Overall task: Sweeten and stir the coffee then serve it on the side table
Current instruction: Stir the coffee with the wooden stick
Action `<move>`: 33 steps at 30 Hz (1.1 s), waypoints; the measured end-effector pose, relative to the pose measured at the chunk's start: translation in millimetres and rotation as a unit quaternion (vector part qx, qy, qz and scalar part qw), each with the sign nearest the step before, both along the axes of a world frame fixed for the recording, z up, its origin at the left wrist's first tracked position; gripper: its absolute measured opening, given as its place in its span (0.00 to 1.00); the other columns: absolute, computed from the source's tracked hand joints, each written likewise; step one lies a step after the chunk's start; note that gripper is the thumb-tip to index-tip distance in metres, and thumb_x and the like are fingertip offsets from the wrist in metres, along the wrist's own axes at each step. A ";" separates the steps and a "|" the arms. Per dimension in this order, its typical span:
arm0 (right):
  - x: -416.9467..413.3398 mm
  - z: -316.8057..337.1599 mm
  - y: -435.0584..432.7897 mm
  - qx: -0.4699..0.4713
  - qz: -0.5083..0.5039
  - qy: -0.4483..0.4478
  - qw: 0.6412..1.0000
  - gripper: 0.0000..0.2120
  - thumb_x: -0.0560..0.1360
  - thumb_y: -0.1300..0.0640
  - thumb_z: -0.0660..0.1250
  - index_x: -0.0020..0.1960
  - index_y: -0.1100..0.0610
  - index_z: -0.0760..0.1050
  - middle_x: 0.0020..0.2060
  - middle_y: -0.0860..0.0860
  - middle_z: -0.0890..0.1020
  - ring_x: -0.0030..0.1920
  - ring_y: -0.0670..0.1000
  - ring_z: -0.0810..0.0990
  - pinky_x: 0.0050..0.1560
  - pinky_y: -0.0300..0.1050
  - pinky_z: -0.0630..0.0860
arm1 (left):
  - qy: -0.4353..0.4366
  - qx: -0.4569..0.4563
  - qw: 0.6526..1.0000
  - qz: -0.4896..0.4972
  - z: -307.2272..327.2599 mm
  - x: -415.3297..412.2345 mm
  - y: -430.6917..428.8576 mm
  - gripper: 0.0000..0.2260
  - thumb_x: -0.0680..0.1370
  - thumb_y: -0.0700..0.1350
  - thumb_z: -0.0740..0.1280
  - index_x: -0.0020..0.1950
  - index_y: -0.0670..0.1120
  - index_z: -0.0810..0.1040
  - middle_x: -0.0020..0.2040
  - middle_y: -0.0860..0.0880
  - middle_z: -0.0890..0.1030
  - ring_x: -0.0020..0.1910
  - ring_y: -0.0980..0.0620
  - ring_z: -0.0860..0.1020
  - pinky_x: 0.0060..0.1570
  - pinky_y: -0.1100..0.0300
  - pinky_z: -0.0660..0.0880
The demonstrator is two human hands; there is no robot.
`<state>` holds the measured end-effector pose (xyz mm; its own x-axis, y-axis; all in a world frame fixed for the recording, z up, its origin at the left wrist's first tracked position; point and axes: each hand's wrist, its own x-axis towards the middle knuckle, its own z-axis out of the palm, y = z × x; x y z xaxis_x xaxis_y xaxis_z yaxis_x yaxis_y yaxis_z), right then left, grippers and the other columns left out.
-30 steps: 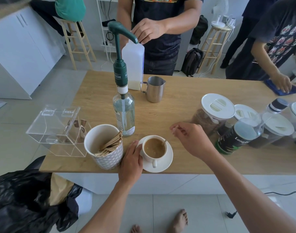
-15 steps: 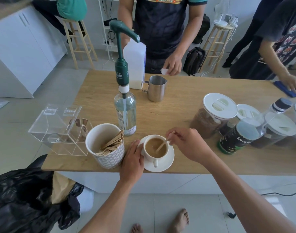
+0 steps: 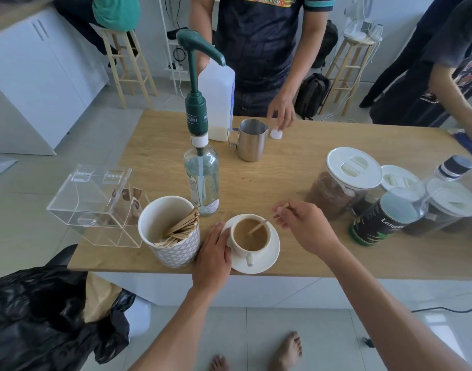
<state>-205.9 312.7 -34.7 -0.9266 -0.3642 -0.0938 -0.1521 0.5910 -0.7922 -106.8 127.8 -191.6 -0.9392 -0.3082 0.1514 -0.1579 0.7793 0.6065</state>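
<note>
A white cup of milky coffee (image 3: 251, 235) sits on a white saucer (image 3: 269, 257) near the front edge of the wooden table (image 3: 296, 167). My left hand (image 3: 213, 257) rests on the saucer's left rim and against the cup. A thin wooden stir stick (image 3: 259, 226) is pinched in my right hand (image 3: 304, 226), with its lower end dipped in the coffee. A glass syrup bottle with a green pump (image 3: 201, 156) stands just behind the cup.
A white patterned cup of wooden sticks (image 3: 170, 231) stands left of the saucer, a clear acrylic box (image 3: 95, 202) beyond it. A steel pitcher (image 3: 251, 139) and milk jug (image 3: 218, 103) sit at the back. Several lidded jars (image 3: 344, 180) crowd the right. People stand around the table.
My right hand brought the stick down into the coffee and moves it there. The person opposite lowered a hand to a small white object beside the pitcher.
</note>
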 end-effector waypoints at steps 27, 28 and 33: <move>0.2 0.5 14.2 0.035 0.032 -0.009 0.999 0.09 0.79 0.57 0.64 0.47 0.50 0.83 0.40 0.41 0.85 0.43 0.36 0.82 0.42 0.29 0.73 | -0.005 -0.001 1.000 -0.003 1.7 -0.2 0.1 0.23 0.80 0.47 0.50 0.72 0.45 0.70 0.73 0.46 0.71 0.73 0.47 0.67 0.72 0.47 0.66; 0.1 2.2 15.4 0.044 0.023 0.008 0.999 0.09 0.79 0.57 0.64 0.47 0.50 0.83 0.41 0.42 0.85 0.44 0.38 0.82 0.43 0.31 0.74 | -0.004 0.002 1.000 -0.003 2.2 -0.3 0.6 0.23 0.79 0.47 0.50 0.72 0.45 0.70 0.73 0.46 0.71 0.73 0.47 0.67 0.72 0.48 0.66; 9.8 19.7 10.4 0.056 0.061 0.065 0.994 0.08 0.80 0.56 0.65 0.53 0.50 0.83 0.43 0.44 0.86 0.38 0.35 0.80 0.38 0.25 0.69 | 0.002 0.006 1.000 -0.002 1.9 -1.2 -0.2 0.23 0.78 0.46 0.50 0.70 0.43 0.72 0.72 0.45 0.72 0.73 0.45 0.68 0.71 0.47 0.67</move>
<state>-196.1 323.1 -15.1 -0.8833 -0.4683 -0.0233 -0.3241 0.6457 -0.6915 -108.0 127.6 -189.6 -0.9401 -0.3054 0.1512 -0.1518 0.7725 0.6166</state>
